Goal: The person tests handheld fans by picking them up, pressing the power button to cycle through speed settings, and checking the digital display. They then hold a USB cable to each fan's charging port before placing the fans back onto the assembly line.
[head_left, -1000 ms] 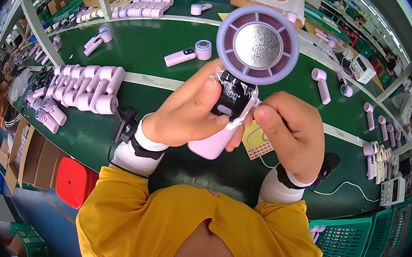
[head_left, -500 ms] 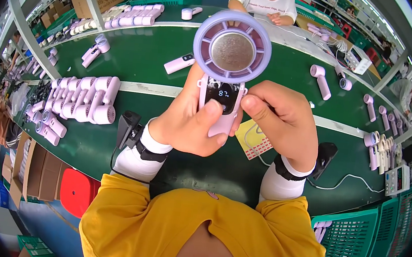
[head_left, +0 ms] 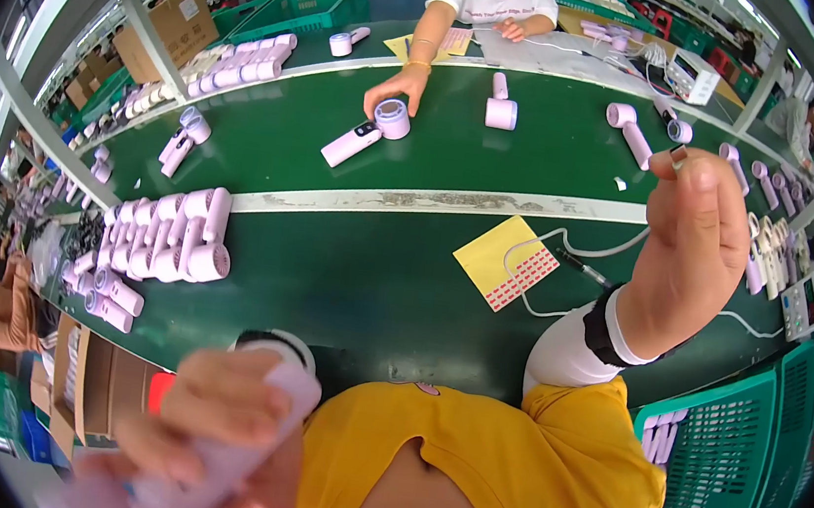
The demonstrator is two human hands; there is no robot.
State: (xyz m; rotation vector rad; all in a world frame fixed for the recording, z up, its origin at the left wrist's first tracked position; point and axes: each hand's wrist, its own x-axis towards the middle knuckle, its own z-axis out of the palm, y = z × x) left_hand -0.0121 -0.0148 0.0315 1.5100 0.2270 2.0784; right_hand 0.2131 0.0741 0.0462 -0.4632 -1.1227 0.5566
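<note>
My left hand [head_left: 213,402] is low at the left, close to my body, its fingers wrapped round a pale purple handheld fan [head_left: 288,395]. Motion smears both, and the fan's details are lost. On the right, my right hand [head_left: 702,235] is raised over the bench, thumb and fingers pinching a small thin brownish piece [head_left: 677,156]. Beneath it lie a yellow sheet [head_left: 501,254] with red marks, a white cable [head_left: 566,247] and a dark pen-like tool [head_left: 584,267].
Across the green bench [head_left: 348,248], a co-worker's hand [head_left: 399,90] touches a purple fan [head_left: 351,145]. Stacked fans [head_left: 166,234] stand at the left. A green basket [head_left: 717,465] is at the lower right, below a white meter box [head_left: 806,306]. More fans lie along the far strip.
My left hand has carried the fan from the middle down to the lower left. My right hand has moved away rightward, pinching the small piece. The co-worker's arm now reaches to the far fan.
</note>
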